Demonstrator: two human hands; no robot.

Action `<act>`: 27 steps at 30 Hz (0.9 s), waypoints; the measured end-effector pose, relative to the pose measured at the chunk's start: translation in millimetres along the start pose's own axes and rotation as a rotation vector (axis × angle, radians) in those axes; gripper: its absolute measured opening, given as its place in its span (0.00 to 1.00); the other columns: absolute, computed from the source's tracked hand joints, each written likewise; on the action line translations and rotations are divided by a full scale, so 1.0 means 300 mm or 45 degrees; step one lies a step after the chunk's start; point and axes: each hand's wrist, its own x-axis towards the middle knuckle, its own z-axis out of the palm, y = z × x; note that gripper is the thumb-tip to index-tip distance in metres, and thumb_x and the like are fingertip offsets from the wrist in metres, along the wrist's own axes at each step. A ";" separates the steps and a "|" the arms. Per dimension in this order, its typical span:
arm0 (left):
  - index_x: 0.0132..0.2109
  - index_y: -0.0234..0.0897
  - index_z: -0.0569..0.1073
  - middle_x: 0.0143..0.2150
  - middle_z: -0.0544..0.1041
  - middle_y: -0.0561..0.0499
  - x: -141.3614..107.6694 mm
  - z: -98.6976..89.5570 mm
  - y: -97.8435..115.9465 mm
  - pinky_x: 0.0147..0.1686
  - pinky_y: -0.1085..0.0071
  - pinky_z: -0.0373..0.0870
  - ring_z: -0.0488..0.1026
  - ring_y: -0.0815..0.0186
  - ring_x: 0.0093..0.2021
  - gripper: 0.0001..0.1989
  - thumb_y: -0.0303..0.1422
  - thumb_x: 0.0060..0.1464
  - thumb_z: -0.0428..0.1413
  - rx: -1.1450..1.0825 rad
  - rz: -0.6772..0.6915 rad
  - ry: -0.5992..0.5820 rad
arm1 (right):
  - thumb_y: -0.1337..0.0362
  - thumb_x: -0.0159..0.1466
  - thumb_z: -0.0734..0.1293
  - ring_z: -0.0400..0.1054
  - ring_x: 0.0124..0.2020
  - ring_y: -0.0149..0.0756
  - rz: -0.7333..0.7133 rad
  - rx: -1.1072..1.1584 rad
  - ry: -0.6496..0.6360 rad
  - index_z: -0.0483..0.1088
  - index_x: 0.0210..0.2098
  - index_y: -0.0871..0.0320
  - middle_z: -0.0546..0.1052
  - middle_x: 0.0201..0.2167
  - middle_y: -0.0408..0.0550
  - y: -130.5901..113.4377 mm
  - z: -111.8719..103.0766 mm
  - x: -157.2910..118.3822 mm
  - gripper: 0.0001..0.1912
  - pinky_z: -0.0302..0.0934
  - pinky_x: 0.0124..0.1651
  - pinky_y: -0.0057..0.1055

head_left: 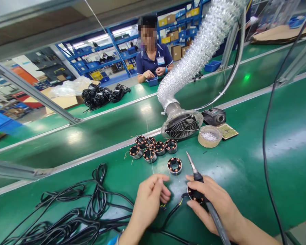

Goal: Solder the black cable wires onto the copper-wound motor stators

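Right hand [220, 202] has the soldering iron [199, 177] gripped, wired stator [193, 195] under the same fingers. Iron's long axis runs 11 to 5 o'clock: tip at 11, handle at 5. Left hand [151, 194] is half-curled at 9 o'clock from that stator; can't tell if it holds the wire ends [163, 206]. From the tip: loose stator [174, 169] near at 8 o'clock; 6 more stators [151, 158] at 9; fume hood [182, 127] at 12; tub of silvery bits [209, 142] at 2. Far edge: metal rail [91, 156] slanting 8 to 2. Black cables [97, 204] pile up at 8-9 o'clock from the left hand. Room: green bench top [244, 170] spreads out at 2-3 o'clock from the right hand, on past the hanging cord [264, 136].
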 end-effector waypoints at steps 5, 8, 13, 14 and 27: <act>0.48 0.35 0.77 0.17 0.66 0.58 0.153 -0.013 0.003 0.22 0.73 0.60 0.63 0.67 0.19 0.23 0.47 0.59 0.50 0.152 0.042 0.136 | 0.71 0.62 0.64 0.74 0.46 0.41 -0.064 0.126 -0.074 0.65 0.53 0.59 0.78 0.47 0.54 0.030 -0.053 -0.045 0.19 0.69 0.49 0.34; 0.45 0.35 0.80 0.19 0.67 0.57 0.172 0.015 0.008 0.25 0.73 0.58 0.61 0.67 0.21 0.19 0.44 0.55 0.56 0.210 0.103 0.032 | 0.72 0.62 0.65 0.73 0.47 0.41 -0.089 0.055 -0.109 0.65 0.52 0.57 0.77 0.50 0.54 0.078 -0.070 -0.004 0.19 0.68 0.52 0.35; 0.43 0.38 0.82 0.17 0.55 0.60 0.115 0.050 0.016 0.23 0.72 0.45 0.51 0.69 0.20 0.16 0.41 0.57 0.55 0.455 0.134 -0.184 | 0.74 0.59 0.63 0.68 0.55 0.45 -0.150 0.048 -0.302 0.63 0.53 0.57 0.75 0.51 0.56 0.149 -0.076 0.108 0.22 0.65 0.55 0.41; 0.40 0.37 0.82 0.17 0.54 0.60 0.105 0.051 0.016 0.23 0.71 0.43 0.49 0.69 0.20 0.15 0.42 0.58 0.54 0.484 0.119 -0.204 | 0.74 0.58 0.63 0.66 0.56 0.46 -0.157 0.071 -0.343 0.63 0.53 0.57 0.75 0.51 0.56 0.155 -0.079 0.122 0.23 0.65 0.55 0.42; 0.26 0.37 0.64 0.21 0.57 0.60 0.074 -0.001 0.005 0.23 0.74 0.46 0.50 0.72 0.23 0.22 0.50 0.51 0.58 0.132 -0.014 -0.434 | 0.70 0.55 0.65 0.65 0.38 0.40 -0.097 0.205 -0.397 0.62 0.52 0.56 0.75 0.47 0.53 0.145 -0.055 0.055 0.25 0.63 0.43 0.38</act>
